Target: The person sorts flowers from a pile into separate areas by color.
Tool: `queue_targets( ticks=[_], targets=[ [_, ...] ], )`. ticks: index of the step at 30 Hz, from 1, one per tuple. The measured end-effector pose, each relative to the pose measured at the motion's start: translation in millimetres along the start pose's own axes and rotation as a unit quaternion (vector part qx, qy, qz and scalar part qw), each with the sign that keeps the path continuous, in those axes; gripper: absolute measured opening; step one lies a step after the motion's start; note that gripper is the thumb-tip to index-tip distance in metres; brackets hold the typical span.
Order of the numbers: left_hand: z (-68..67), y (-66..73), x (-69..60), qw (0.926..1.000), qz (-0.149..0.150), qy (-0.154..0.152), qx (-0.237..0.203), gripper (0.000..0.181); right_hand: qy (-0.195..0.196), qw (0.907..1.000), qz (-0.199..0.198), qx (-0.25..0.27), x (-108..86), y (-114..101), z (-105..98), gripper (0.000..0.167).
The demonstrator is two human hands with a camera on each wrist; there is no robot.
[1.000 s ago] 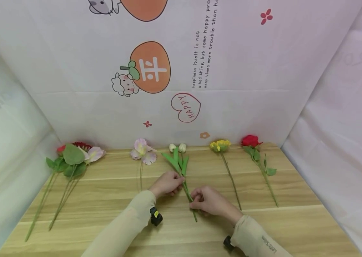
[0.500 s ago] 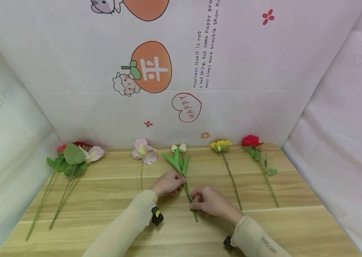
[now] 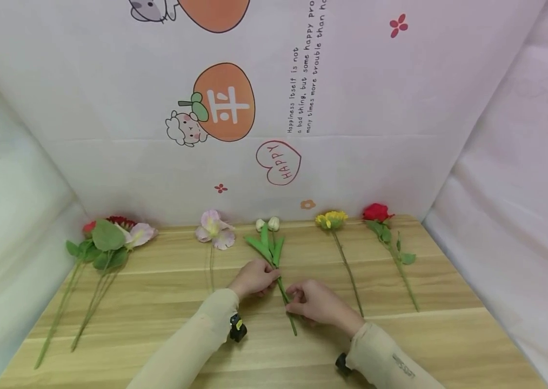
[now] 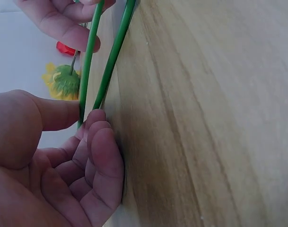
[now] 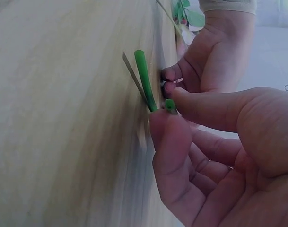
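Note:
Two white tulips (image 3: 274, 223) with long green leaves (image 3: 259, 247) lie near the middle of the table, heads toward the back wall. My left hand (image 3: 253, 276) pinches their stems just below the leaves. Lower down, my right hand (image 3: 320, 302) holds a stem between thumb and forefinger. Two green stems (image 4: 109, 61) run slightly apart between the hands in the left wrist view. In the right wrist view, one cut stem end (image 5: 170, 105) shows at my right thumb; a longer stem (image 5: 144, 73) extends past the fingertips, its shadow on the wood.
Left on the wooden table (image 3: 157, 308) lies a group of red and pale flowers with green leaves (image 3: 110, 235). A pale purple flower (image 3: 214, 230) lies left of the tulips. To their right are a yellow flower (image 3: 331, 220) and a red rose (image 3: 377, 212). A printed cloth (image 3: 352, 108) hangs behind.
The head view has shifted slightly, moving the whole scene a little left. Both hands stay at the tulip stems with almost no visible movement.

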State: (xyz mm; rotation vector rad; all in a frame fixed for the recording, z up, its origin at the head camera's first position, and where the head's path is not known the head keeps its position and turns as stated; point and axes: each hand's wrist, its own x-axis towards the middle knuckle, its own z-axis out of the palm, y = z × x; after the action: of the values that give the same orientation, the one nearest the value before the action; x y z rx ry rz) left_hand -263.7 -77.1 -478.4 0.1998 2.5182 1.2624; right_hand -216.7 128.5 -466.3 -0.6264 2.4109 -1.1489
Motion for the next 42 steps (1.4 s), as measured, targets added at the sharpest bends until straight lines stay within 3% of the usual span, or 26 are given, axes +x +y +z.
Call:
queue_targets(
  ticks=[18,24,30,42],
  targets=[
    [-5.0,1.1,-5.0,0.9997,0.022,-0.006,-0.001,0.028,0.015,0.9997,-0.001,-0.018,1.9,1.2,3.2,0.027],
    [-4.5,1.4,-4.1,0.9996,0.025,-0.004,0.008,0.029,0.004,0.9998,0.005,-0.018,3.4,1.8,3.7,0.032],
    [-4.2,0.8,-4.0,0.9997,0.025,-0.003,0.003,0.03,0.004,0.9995,0.003,-0.03,5.1,0.4,4.9,0.04],
    [-6.5,1.3,-7.1,0.9999,0.005,-0.008,-0.009,0.026,0.005,0.9993,-0.001,-0.036,4.6,-3.6,3.1,0.036]
  ],
)
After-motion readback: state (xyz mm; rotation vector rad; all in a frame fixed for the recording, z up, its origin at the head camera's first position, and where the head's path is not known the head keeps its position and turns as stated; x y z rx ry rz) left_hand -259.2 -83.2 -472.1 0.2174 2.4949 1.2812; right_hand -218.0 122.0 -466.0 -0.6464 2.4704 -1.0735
